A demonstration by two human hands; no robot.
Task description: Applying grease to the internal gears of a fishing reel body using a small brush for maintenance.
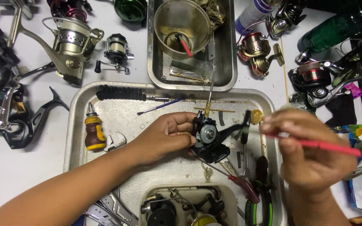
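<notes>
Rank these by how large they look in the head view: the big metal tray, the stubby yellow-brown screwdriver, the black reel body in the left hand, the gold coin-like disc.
1. Big metal tray
2. Black reel body, though it is held up nearer the camera
3. Stubby screwdriver
4. Gold disc

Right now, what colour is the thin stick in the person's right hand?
Red-pink; the thin stick pinched in the right hand shows best in the head view.
</notes>
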